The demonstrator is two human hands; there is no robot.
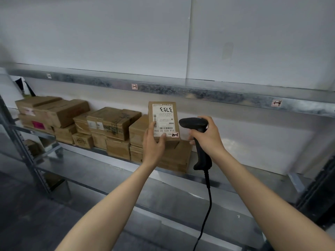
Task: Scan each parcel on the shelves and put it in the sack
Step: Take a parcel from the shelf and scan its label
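Two-handed: pinching a flat, rectangular cardboard parcel [164, 105] by its lower end in the left hand [154, 144], pressing a thumb on the smooth white label [163, 116], standing its long axis upright above that grip with the print upside down. Wrapping the right hand [210, 136] round a matte black pistol-shaped scanner [193, 123], aiming its head left at the parcel just beside it, above stacked brown cartons [112, 124].

White wall panels [108, 33] at 12 o'clock, vertical seam [189, 42] between them. Tag "1-3" [134, 86] just above centre; tag "1-4" [277, 103] at 3 o'clock. Third tag [49, 76] at 10 o'clock, blurred. Grey floor [27, 214] at 7 o'clock.
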